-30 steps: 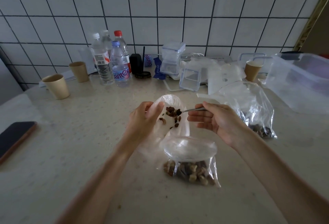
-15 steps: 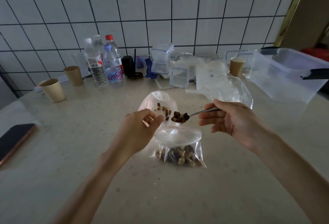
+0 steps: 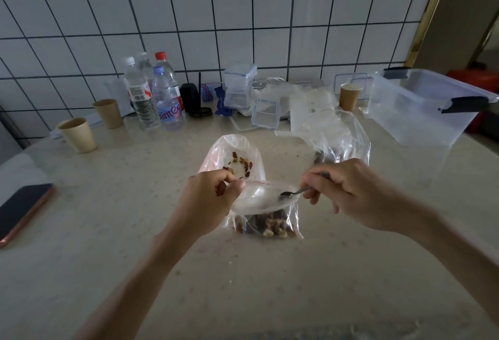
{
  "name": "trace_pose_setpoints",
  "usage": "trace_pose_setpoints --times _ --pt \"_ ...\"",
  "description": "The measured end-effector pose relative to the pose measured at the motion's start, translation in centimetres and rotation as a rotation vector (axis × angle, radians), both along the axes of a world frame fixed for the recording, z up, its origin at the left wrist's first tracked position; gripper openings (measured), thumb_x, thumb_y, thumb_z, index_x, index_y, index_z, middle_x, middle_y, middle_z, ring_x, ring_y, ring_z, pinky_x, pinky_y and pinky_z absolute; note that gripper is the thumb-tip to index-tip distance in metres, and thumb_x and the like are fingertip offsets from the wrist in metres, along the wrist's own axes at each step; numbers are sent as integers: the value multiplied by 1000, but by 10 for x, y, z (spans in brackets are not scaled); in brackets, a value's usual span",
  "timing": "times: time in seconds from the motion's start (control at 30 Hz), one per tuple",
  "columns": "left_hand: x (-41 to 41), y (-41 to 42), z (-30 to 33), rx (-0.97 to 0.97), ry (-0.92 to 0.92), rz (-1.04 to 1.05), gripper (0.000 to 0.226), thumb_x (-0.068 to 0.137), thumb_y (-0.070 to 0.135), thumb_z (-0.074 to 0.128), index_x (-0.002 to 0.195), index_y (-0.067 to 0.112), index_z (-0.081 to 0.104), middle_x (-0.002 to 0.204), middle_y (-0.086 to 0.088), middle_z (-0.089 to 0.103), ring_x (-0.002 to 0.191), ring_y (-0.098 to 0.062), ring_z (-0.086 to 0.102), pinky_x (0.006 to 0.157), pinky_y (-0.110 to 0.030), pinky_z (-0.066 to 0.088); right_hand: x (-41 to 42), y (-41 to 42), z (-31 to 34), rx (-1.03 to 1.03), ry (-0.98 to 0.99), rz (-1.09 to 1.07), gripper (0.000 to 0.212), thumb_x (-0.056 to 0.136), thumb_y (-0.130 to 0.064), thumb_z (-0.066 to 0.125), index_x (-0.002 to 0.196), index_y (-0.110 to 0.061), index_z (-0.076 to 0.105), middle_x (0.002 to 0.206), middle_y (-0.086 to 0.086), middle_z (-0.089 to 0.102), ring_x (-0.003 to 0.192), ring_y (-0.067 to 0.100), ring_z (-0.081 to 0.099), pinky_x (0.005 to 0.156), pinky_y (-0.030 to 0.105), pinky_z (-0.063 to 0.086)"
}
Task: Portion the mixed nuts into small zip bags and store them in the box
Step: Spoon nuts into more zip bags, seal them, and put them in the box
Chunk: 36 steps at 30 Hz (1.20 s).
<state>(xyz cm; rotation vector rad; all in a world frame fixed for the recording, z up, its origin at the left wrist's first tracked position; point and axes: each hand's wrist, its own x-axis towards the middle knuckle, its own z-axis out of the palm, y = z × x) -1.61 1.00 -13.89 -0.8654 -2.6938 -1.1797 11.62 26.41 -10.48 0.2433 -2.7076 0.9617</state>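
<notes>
A small zip bag (image 3: 266, 214) with mixed nuts in its bottom stands on the table in front of me. My left hand (image 3: 208, 199) pinches its open rim at the left. My right hand (image 3: 348, 191) grips a metal spoon (image 3: 293, 192), whose bowl is inside the bag's mouth. Behind it lies a second open bag (image 3: 232, 156) with a few nuts. A larger clear bag (image 3: 340, 137) with nuts sits behind my right hand. The clear storage box (image 3: 421, 107) with black latches stands at the far right.
Water bottles (image 3: 156, 96), three paper cups (image 3: 78, 134), small clear containers (image 3: 240, 88) and loose plastic bags (image 3: 302, 105) crowd the back by the tiled wall. A phone (image 3: 21, 210) lies at the left edge.
The spoon, loaded with nuts above the bags, has dropped into the front bag's mouth and looks empty. My left hand has moved from the rear bag to the front bag's rim.
</notes>
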Motion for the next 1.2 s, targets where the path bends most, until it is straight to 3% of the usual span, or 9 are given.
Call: trace_pose_setpoints --times 0.13,0.37,0.5,0.6,0.73,0.9,0.97,1.1,1.2 --pt "2 -3 -3 11 -10 25 24 99 33 66 77 26 70 56 -5 66 56 -21 65 65 -40 53 5 -2 11 242 59 98 35 106 -45 40 104 -28 71 87 -19 72 89 -2 71 72 18 52" --pt "2 -4 -7 -4 4 26 29 99 44 63 77 26 70 55 2 64 55 -16 67 63 -29 51 -10 2 0 -509 44 22 33 109 -23 48 95 -2 69 84 17 75 74 35 74 48 38 53" --pt "-5 -4 -6 9 -9 94 40 97 59 58 71 30 68 58 20 64 58 -4 64 59 -24 45 -22 -4 -7 -806 30 -57 34 110 -22 47 97 2 67 85 25 74 71 38 73 47 36 54" --pt "-19 -4 -2 29 31 149 34 95 57 61 72 33 68 63 16 66 64 1 63 58 -22 43 -37 -8 -7 -872 28 -136 34 111 -21 45 99 3 67 87 24 76 74 37 75 49 35 56" --pt "-45 -1 3 56 136 260 19 90 46 75 87 34 62 80 14 65 69 -3 61 62 -26 49 -62 -13 -2 -864 1 -188 35 112 -23 43 102 2 65 87 18 78 77 34 77 51 34 58" --pt "-82 8 -4 -109 35 348 69 81 59 78 128 17 51 118 2 58 104 -22 61 89 -41 52 -93 -20 -5 -729 -63 -196 36 112 -25 43 103 3 64 89 21 77 81 39 75 54 39 57" --pt "-93 17 -7 -171 -84 334 84 76 65 79 135 13 49 120 0 59 108 -24 61 85 -38 49 -103 -22 -9 -624 -79 -190 35 112 -24 43 99 1 65 85 18 77 77 36 76 53 38 57" --pt "-103 32 -22 -131 -174 298 75 67 52 92 120 11 57 98 3 61 80 -13 58 59 -27 42 -116 -23 -20 -389 -52 -219 36 111 -26 44 89 -7 66 72 6 76 65 20 75 50 34 56" --pt "-106 35 -38 -92 -127 281 61 61 44 97 99 12 62 87 1 66 73 -14 61 56 -28 44 -120 -20 -27 -355 38 -257 36 110 -22 45 83 -9 65 66 4 74 58 15 72 48 17 48"
